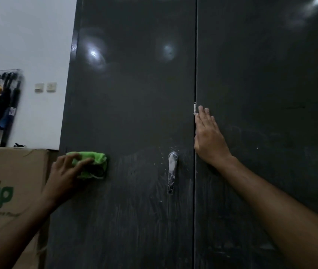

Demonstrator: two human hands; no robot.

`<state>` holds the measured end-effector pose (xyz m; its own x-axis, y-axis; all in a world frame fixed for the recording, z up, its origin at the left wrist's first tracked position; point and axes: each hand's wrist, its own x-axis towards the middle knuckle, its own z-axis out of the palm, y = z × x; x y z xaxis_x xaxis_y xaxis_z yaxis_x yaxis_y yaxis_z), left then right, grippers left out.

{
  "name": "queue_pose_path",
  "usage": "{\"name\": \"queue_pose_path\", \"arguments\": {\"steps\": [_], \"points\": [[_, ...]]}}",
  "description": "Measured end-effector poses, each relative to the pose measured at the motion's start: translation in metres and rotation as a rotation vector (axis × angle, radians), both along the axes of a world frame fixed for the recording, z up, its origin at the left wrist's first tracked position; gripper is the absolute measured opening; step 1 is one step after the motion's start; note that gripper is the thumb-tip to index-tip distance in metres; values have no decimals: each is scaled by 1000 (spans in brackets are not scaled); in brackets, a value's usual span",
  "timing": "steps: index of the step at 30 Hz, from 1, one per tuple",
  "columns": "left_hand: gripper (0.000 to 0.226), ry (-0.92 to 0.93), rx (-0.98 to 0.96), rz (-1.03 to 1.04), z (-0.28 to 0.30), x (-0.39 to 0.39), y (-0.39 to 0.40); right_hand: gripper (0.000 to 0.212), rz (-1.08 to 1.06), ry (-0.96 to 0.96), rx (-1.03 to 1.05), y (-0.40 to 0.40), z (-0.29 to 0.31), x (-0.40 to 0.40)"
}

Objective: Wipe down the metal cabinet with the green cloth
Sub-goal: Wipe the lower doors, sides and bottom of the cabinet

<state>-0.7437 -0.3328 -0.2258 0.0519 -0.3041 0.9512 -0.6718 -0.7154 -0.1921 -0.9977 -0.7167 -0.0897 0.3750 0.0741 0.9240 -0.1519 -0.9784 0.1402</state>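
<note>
Left hand presses a bunched bright green cloth against the left edge of the tall dark grey metal cabinet, fingers curled over the fabric to keep it wadded while it rubs the left door. Streaky wipe marks cover the lower part of that door, so the job looks partly done, with the upper panels probably yet to be wiped. Right of the cloth, a silver lever handle flecked with white sticks out of the door and would likely snag a sideways stroke. Further right, the right hand lies flat with straight fingers on the right door beside the centre seam, holding nothing, apparently bracing the doors. At far left stand a brown cardboard box with green lettering and dark folded umbrellas hanging against the white wall.
</note>
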Motion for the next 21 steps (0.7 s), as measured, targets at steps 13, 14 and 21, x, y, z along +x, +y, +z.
{"name": "queue_pose_path", "arguments": {"steps": [13,14,21], "points": [[54,-140,97,-44,-27,-26,-34,69,55,-5,18,-4,0,-2],[55,-106,-9,-54,-8,-25,-38,69,57,-6,19,-3,0,-3],[49,-160,-45,-132,30,-60,-116,66,68,-9,6,-5,1,-5]]}}
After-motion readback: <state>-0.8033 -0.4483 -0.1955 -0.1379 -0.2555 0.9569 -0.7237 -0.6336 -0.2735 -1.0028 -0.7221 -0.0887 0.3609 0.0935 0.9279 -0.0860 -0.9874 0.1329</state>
